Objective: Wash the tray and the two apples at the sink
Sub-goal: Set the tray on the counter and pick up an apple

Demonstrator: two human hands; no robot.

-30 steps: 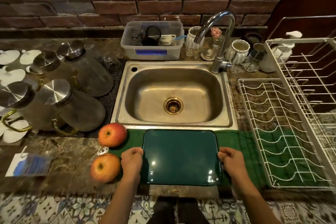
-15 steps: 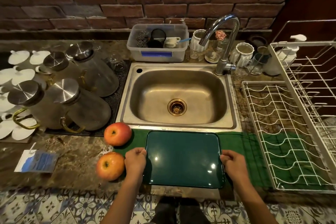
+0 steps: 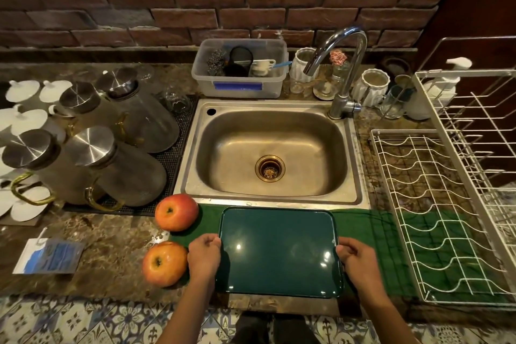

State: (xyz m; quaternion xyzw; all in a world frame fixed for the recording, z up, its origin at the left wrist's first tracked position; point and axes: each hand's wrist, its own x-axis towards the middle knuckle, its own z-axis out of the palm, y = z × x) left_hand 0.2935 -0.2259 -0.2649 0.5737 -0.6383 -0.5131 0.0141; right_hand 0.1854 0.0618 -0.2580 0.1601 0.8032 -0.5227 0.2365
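So far: nothing looks washed yet; judging by the dry basin and the closed-looking tap, the task is at its very start.
Tray: the dark green tray (image 3: 279, 251) lies flat on a green mat (image 3: 365, 229) at the near edge of the counter, just near of the sink (image 3: 270, 151); no water or suds show on it.
Left hand: the left hand (image 3: 204, 257) has its fingers curled over the tray's left rim, gripping it.
Right hand: the right hand (image 3: 356, 258) grips the right rim the same way, fingers curled at the edge.
Apples: the far apple (image 3: 176, 212) sits at the mat's left end, by the sink's near left corner; the near apple (image 3: 164, 263) rests on the stone counter just left of the left hand. Both are untouched.
Sink: the basin is bare down to the drain (image 3: 270, 168); the faucet (image 3: 339, 64) at the far right shows no stream.
Step in hand: most likely lifting the tray into the basin.
Left to do: rinse the tray, then both apples; the wire dish rack (image 3: 446, 218) on the right looks a likely place for the tray to drain.
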